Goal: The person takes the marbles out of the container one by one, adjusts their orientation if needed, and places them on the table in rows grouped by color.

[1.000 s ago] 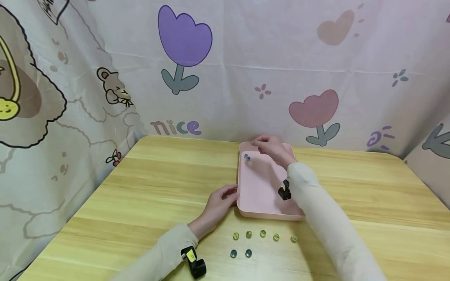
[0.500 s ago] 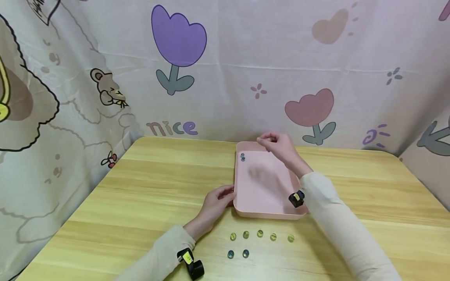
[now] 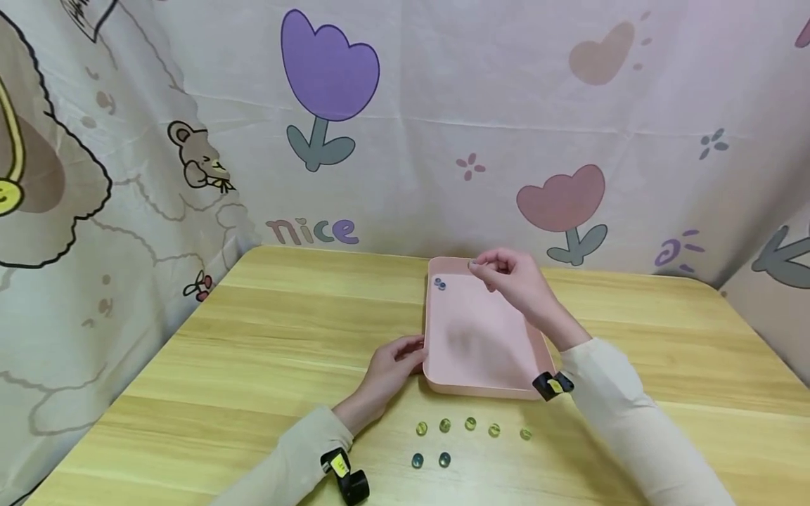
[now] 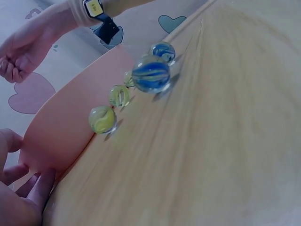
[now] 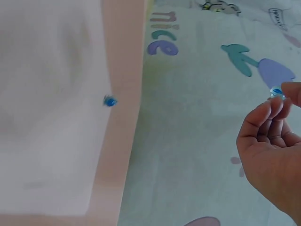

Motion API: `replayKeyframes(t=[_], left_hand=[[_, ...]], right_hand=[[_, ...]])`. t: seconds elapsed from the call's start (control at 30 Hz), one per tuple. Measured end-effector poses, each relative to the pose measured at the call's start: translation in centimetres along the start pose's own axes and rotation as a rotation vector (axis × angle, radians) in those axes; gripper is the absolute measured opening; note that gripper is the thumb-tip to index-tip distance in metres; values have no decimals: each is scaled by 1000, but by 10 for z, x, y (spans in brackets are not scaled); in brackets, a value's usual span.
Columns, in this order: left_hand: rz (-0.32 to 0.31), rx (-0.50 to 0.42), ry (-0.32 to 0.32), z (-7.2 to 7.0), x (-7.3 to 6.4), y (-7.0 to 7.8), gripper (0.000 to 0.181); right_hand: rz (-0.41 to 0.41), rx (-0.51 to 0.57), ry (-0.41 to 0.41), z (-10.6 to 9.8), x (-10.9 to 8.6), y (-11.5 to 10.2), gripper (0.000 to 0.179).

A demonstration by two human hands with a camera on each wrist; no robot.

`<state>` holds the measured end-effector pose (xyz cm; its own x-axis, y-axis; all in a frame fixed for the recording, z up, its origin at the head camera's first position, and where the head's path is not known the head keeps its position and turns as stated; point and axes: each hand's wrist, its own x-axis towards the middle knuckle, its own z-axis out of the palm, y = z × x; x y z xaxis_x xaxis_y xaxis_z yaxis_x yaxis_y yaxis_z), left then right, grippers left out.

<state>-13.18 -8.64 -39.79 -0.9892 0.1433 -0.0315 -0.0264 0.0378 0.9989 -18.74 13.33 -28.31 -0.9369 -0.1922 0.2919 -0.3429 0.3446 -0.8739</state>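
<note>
My right hand (image 3: 515,277) is over the far part of a pink tray (image 3: 468,390). Thumb and fingertips pinch a clear glass marble (image 5: 276,92) with a blue swirl, plain in the right wrist view. Two blue marbles (image 3: 441,284) lie together inside the tray by its far left corner. My left hand (image 3: 389,369) rests on the table, its fingertips (image 4: 44,183) against the outside of the tray's left wall near the front corner. On the table in front of the tray, several yellow-green marbles (image 3: 470,424) form a row, with two dark blue marbles (image 3: 445,459) nearer me.
The wooden table (image 3: 304,309) carries the tray near its back edge. Behind it hangs a printed cloth (image 3: 430,84) with flowers and the word "nice". Each wrist wears a black camera; one camera (image 3: 553,384) overlaps the tray's right front corner.
My right hand has moved right and a little toward me, still above the tray. The two marbles inside have shifted slightly against each other. My left hand stays at the tray wall.
</note>
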Motion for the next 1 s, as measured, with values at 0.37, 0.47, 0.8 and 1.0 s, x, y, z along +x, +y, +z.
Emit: replayKeyframes(t=[0.37, 0.47, 0.8, 1.0], left_hand=[[-12, -21, -29, 6, -1, -6, 36], [-20, -29, -39, 6, -2, -7, 36], [0, 9, -5, 1, -1, 0, 37], [3, 11, -7, -1, -1, 3, 38]], right_hand=[[7, 8, -7, 4, -27, 4, 18], [19, 16, -8, 5, -33, 7, 18], [46, 75, -28, 9, -32, 9, 19], [38, 138, -78, 16, -30, 10, 17]])
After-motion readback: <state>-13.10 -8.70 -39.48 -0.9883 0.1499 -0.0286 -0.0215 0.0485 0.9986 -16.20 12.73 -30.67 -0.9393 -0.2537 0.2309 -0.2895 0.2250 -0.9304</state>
